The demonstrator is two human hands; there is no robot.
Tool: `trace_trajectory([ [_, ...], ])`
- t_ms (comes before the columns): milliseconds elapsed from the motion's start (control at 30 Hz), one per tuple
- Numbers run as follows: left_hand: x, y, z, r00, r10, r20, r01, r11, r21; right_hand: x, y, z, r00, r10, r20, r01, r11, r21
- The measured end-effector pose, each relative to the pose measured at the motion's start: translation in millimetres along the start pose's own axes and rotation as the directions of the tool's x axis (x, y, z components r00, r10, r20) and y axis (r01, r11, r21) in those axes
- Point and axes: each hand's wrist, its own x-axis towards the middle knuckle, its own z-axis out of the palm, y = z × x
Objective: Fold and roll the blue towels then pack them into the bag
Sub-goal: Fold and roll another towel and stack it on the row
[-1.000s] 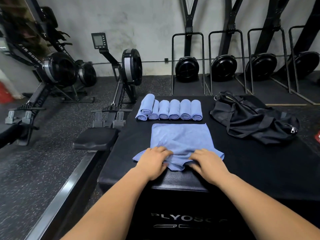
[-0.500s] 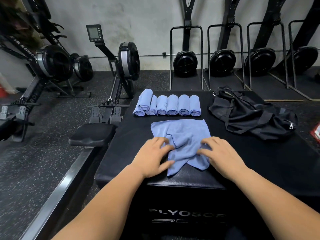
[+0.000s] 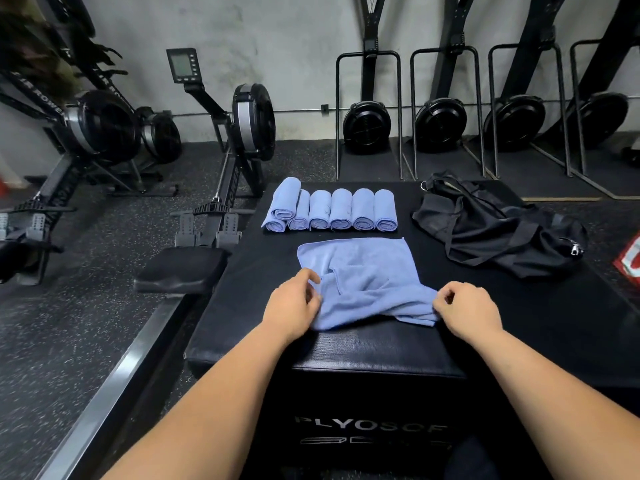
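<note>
A loose blue towel lies rumpled on the black plyo box, its near part bunched and pulled sideways. My left hand pinches the towel's near left edge. My right hand pinches its near right corner. Behind it several rolled blue towels sit side by side in a row, with one more roll stacked on the left end. A limp black bag lies on the box to the right of the rolls, a metal zipper pull at its right end.
Rowing machines stand on the rubber floor to the left, and one rower's seat and rail run close along the box's left side. Upright stored rowers line the back wall. A red and white object shows at the right edge.
My hands have drawn apart along the towel's near edge, stretching it wider. The towel's near part is now folded over and rumpled instead of lying under flat palms.
</note>
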Motion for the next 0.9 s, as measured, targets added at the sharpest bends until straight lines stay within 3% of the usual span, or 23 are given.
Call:
trace_trajectory([
  [233, -17, -2, 2, 0.945, 0.263, 0.195, -0.293, 0.945, 0.143, -5, -7, 7, 0.963, -0.267, -0.029, 0.265, 0.962, -0.062],
  [367, -25, -12, 0, 0.896, 0.388, 0.216, -0.433, 0.871, 0.231, -1, -7, 8, 0.965, -0.259, -0.035, 0.259, 0.966, -0.014],
  [467, -27, -17, -4, 0.905, 0.374, 0.202, -0.417, 0.874, 0.251, 2, -7, 6, 0.975, -0.200, -0.099, 0.206, 0.977, 0.052],
  [633, -30, -23, -5, 0.904, 0.385, 0.186, -0.423, 0.867, 0.263, 5, -2, 11, 0.996, -0.052, -0.078, 0.065, 0.985, 0.163],
  [767, -23, -23, -2, 0.935, 0.354, 0.029, -0.349, 0.900, 0.262, 4, -3, 13, 0.987, -0.017, -0.162, 0.045, 0.984, 0.171],
  [900, -5, 2, -4, 0.941, 0.247, -0.229, -0.226, 0.967, 0.116, 4, -16, 3, 0.957, -0.018, -0.290, 0.119, 0.935, 0.334],
])
